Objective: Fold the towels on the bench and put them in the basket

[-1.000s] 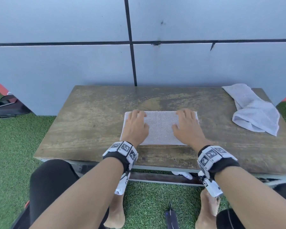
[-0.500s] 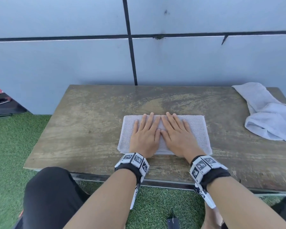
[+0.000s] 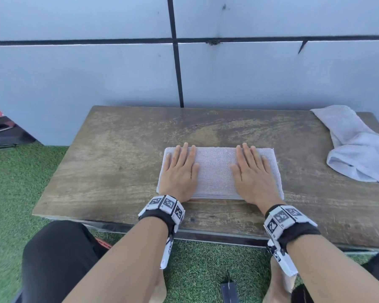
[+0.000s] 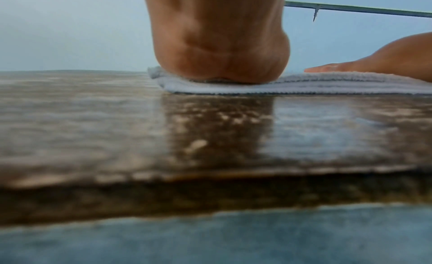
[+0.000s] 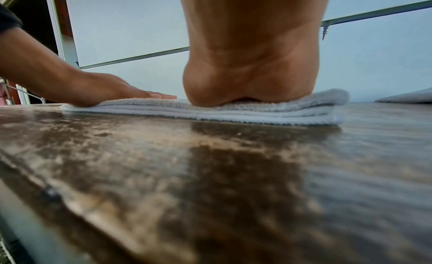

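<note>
A white towel [image 3: 214,171], folded into a flat rectangle of several layers, lies in the middle of the wooden bench [image 3: 118,171]. My left hand [image 3: 181,169] presses flat on its left end, fingers straight. My right hand [image 3: 251,171] presses flat on its right end in the same way. The left wrist view shows the heel of my left hand [image 4: 219,64] on the towel [image 4: 304,84], and the right wrist view shows my right palm [image 5: 252,86] bearing on the stacked layers [image 5: 268,112]. A second towel [image 3: 359,149] lies crumpled at the bench's right end. No basket is in view.
A pale blue panelled wall [image 3: 118,73] stands right behind the bench. Green artificial turf [image 3: 13,182] surrounds it. A dark bag [image 3: 4,134] sits on the ground at far left. My knees and bare feet are under the bench's near edge.
Half a second ago both hands lay side by side at the towel's middle. They have slid apart to its two ends, still flat on it.
</note>
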{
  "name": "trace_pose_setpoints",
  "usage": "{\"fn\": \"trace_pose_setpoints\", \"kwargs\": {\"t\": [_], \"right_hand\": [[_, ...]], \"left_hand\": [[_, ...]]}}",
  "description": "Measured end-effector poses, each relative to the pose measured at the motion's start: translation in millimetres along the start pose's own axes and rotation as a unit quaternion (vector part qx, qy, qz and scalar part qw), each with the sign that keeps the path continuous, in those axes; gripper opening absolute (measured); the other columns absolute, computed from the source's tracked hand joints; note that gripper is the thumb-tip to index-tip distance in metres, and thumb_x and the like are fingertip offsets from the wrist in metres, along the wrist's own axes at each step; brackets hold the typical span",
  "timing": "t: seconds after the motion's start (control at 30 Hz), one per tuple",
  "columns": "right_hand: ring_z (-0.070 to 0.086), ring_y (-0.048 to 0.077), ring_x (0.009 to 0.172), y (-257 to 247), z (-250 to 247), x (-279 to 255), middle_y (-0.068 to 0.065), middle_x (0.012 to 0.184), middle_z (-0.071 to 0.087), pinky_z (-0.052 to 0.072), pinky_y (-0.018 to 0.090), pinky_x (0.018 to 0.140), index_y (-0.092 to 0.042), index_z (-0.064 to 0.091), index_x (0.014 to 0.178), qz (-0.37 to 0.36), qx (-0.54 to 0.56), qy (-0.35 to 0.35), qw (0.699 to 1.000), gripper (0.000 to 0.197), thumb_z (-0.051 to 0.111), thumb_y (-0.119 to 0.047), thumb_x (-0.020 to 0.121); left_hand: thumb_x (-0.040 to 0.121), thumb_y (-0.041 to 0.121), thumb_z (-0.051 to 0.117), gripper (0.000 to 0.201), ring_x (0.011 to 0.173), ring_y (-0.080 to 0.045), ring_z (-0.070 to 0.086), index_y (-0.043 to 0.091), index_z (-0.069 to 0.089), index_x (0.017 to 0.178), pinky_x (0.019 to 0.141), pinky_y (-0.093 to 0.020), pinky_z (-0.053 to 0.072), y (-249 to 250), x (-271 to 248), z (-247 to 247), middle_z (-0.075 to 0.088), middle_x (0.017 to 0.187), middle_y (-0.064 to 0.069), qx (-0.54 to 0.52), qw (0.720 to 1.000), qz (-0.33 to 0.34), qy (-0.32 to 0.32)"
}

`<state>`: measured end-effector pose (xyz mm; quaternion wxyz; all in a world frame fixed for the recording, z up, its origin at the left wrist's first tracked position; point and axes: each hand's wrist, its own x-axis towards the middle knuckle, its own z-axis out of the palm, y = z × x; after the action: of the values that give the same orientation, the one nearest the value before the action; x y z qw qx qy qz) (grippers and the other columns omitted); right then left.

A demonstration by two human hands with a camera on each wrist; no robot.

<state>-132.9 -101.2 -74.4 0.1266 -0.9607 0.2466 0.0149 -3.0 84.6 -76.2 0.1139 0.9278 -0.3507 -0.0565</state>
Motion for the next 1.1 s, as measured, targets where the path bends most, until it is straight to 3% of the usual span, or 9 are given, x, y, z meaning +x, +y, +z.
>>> {"fn": "trace_pose_setpoints", "kwargs": {"t": [0.27,0.4,0.5,0.57,0.67,0.73,0.83,0.93,1.1], "right_hand": [[-0.009,0.017,0.153,12.4,-4.3,-7.3,0.001,0.167,-0.007,-0.004,0.040,0.124,-0.014,-0.002,0.158,0.051,-0.010,0.016,0.999,0.069,0.004,-0.052,0.101],[0.005,0.033,0.149,1.4,-13.5,-9.8,0.016,0.162,0.007,0.006,0.049,0.121,-0.012,0.014,0.155,0.071,-0.033,0.011,0.997,0.064,0.016,-0.048,0.103],[0.043,0.034,0.106,-14.3,-26.3,-18.5,0.018,0.121,0.044,0.041,0.045,0.092,-0.008,0.047,0.120,0.015,-0.077,0.090,0.993,0.037,0.037,-0.036,0.098],[0.046,0.025,0.086,-24.6,-30.6,-26.2,0.009,0.102,0.051,0.044,0.037,0.072,-0.011,0.047,0.106,-0.015,-0.052,0.071,0.996,0.025,0.037,-0.033,0.098],[0.047,0.021,0.081,-33.1,-29.1,-37.7,0.003,0.091,0.049,0.046,0.034,0.062,-0.017,0.041,0.104,-0.013,-0.008,0.023,1.000,0.019,0.035,-0.034,0.100],[0.047,0.022,0.085,-33.4,-25.8,-41.7,0.004,0.093,0.048,0.046,0.034,0.064,-0.018,0.038,0.102,-0.014,0.004,0.036,0.999,0.017,0.036,-0.034,0.100],[0.045,0.024,0.093,-31.3,-21.3,-44.3,0.010,0.104,0.048,0.046,0.033,0.074,-0.012,0.043,0.118,-0.019,-0.007,0.045,0.999,0.029,0.036,-0.034,0.100],[0.042,0.025,0.097,-28.5,-22.0,-48.9,0.013,0.111,0.043,0.046,0.032,0.077,-0.012,0.043,0.124,-0.017,-0.012,0.040,0.999,0.034,0.035,-0.035,0.101],[0.027,0.034,0.137,-22.6,-31.1,-50.7,0.020,0.150,0.024,0.043,0.044,0.105,-0.013,0.030,0.147,-0.018,0.002,-0.033,0.999,0.046,0.032,-0.029,0.104]], "left_hand": [[0.104,0.048,0.006,0.058,0.153,-0.022,-0.009,0.030,0.000,0.159,0.121,-0.048,-0.015,-15.7,-8.0,-10.7,-0.001,0.167,0.007,0.016,0.998,-0.053,-0.015],[0.103,0.049,0.005,0.060,0.153,-0.027,-0.009,0.029,-0.003,0.159,0.121,-0.052,-0.013,-10.0,-8.7,-16.0,-0.002,0.167,0.005,0.038,0.996,-0.070,-0.040],[0.103,0.050,0.003,0.061,0.152,-0.029,-0.012,0.027,-0.008,0.158,0.119,-0.055,-0.015,-4.0,-11.6,-22.1,-0.008,0.167,0.004,0.056,0.990,-0.100,-0.078],[0.102,0.050,0.003,0.062,0.152,-0.032,-0.012,0.026,-0.010,0.158,0.118,-0.057,-0.015,-1.7,-14.7,-25.3,-0.009,0.167,0.002,0.079,0.986,-0.112,-0.093],[0.102,0.050,0.002,0.064,0.152,-0.034,-0.010,0.023,-0.010,0.158,0.118,-0.059,-0.012,1.3,-22.2,-28.0,-0.007,0.167,-0.002,0.103,0.981,-0.125,-0.103],[0.101,0.051,0.002,0.065,0.152,-0.035,-0.008,0.021,-0.010,0.158,0.117,-0.061,-0.011,3.7,-26.7,-27.5,-0.005,0.167,-0.004,0.125,0.977,-0.132,-0.107],[0.101,0.052,0.003,0.067,0.151,-0.038,-0.005,0.019,-0.009,0.158,0.117,-0.062,-0.010,7.2,-34.3,-30.9,0.001,0.167,-0.008,0.152,0.972,-0.137,-0.114],[0.100,0.056,0.010,0.070,0.149,-0.043,0.008,0.019,0.003,0.159,0.117,-0.063,-0.008,10.0,-40.7,-39.0,0.018,0.163,-0.013,0.176,0.969,-0.131,-0.111],[0.097,0.064,0.022,0.076,0.136,-0.038,0.037,0.015,0.025,0.155,0.116,-0.062,0.001,17.0,-53.6,-46.0,0.043,0.145,-0.014,0.203,0.968,-0.115,-0.096]]}}
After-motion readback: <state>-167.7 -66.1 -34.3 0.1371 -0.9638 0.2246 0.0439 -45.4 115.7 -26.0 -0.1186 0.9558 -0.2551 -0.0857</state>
